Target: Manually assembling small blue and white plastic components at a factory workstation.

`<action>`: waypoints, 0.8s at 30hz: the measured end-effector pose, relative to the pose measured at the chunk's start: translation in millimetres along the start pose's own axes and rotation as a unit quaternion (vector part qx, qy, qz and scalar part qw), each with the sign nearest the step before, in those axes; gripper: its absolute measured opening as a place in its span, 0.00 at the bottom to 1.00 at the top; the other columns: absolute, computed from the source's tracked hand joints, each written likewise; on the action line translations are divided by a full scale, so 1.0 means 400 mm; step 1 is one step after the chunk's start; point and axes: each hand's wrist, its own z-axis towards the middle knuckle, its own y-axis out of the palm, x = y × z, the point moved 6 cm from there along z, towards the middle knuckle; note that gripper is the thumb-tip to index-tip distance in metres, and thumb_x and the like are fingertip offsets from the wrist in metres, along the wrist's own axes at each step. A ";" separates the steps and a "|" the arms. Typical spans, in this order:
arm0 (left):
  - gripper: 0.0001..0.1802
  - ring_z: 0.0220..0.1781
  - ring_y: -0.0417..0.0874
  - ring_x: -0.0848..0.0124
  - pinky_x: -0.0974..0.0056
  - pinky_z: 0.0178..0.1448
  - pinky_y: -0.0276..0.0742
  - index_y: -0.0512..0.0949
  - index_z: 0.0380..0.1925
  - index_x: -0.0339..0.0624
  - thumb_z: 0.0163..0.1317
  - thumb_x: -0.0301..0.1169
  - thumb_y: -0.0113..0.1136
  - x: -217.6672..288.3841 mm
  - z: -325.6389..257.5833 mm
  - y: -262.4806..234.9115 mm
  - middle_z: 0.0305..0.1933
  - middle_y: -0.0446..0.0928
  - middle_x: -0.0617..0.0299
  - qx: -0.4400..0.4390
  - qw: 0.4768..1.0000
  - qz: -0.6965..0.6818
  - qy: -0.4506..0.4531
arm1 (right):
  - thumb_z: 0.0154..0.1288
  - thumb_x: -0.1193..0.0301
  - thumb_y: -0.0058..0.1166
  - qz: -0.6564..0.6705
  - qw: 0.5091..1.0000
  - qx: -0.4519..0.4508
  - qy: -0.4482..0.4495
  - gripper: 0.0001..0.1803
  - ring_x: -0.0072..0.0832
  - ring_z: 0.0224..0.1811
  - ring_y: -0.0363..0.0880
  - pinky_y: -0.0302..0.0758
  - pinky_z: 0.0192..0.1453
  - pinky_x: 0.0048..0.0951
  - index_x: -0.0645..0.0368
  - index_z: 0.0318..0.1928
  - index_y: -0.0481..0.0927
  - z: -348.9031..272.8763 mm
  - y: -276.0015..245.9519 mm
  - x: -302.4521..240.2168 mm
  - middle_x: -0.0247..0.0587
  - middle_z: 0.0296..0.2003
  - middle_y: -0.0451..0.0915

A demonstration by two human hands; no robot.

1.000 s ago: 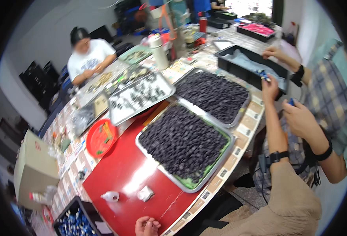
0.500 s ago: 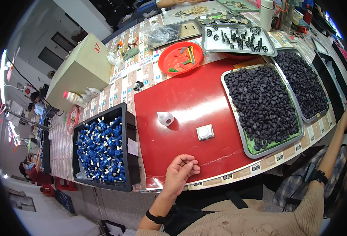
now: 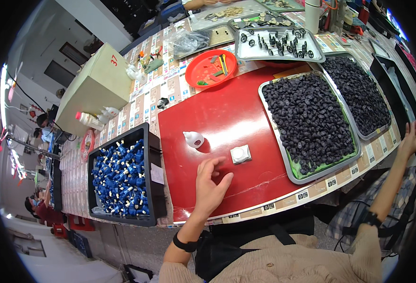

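- The bench [image 3: 123,113] carries a red mat [image 3: 227,118], and I keep my work on its open middle.
- A tray of black pieces [image 3: 312,122] sits to my right, a black bin of blue parts [image 3: 118,177] to my left (both within reach).
- My left hand [image 3: 210,186] rests on the mat, fingers loosely spread, holding nothing.
- My right hand [image 3: 410,139] lies open at the bench edge, empty.
- The small white square block [image 3: 240,153] lies just beside my left fingertips; I judge a light pinch from above best, clear of the little white bottle [image 3: 194,139].
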 end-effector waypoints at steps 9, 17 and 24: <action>0.32 0.54 0.70 0.62 0.62 0.59 0.71 0.76 0.55 0.40 0.46 0.26 0.73 -0.015 0.077 0.050 0.49 0.71 0.58 -0.051 0.993 0.102 0.037 | 0.73 0.72 0.52 -0.067 0.983 -0.138 0.101 0.14 0.12 0.34 0.69 0.70 0.42 0.16 0.65 0.56 0.77 -0.544 0.234 -0.308 0.30 0.41 0.78; 0.29 0.52 0.69 0.60 0.59 0.59 0.69 0.78 0.50 0.42 0.45 0.29 0.76 -0.024 0.090 0.065 0.47 0.72 0.57 -0.056 0.995 0.085 0.023 | 0.72 0.76 0.51 -0.011 0.961 -0.238 0.141 0.11 0.14 0.34 0.72 0.72 0.40 0.16 0.65 0.52 0.76 -0.714 0.351 -0.419 0.32 0.42 0.77; 0.25 0.48 0.71 0.63 0.60 0.57 0.70 0.80 0.47 0.41 0.47 0.31 0.75 -0.049 0.099 0.068 0.45 0.73 0.58 -0.046 0.998 0.048 0.012 | 0.71 0.80 0.51 -0.001 0.926 -0.362 0.105 0.08 0.15 0.35 0.73 0.73 0.39 0.17 0.65 0.48 0.77 -0.859 0.463 -0.553 0.35 0.41 0.75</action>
